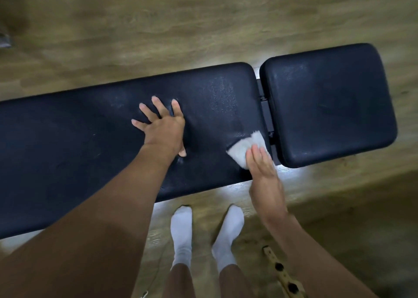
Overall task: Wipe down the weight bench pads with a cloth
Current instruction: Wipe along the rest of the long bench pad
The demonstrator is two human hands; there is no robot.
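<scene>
A black weight bench lies across the view, with a long back pad point(79, 144) on the left and a shorter seat pad point(328, 103) on the right, a narrow gap between them. My left hand point(161, 126) rests flat on the long pad with fingers spread. My right hand point(263, 169) presses a white cloth point(245, 148) with straight fingers onto the long pad's near right corner, beside the gap. Pale speckles show on the pad above the cloth.
Wooden floor point(203, 22) surrounds the bench. My feet in white socks point(203, 234) stand just in front of the long pad. A yellow strip with dark holes point(282, 273) lies on the floor at the lower right.
</scene>
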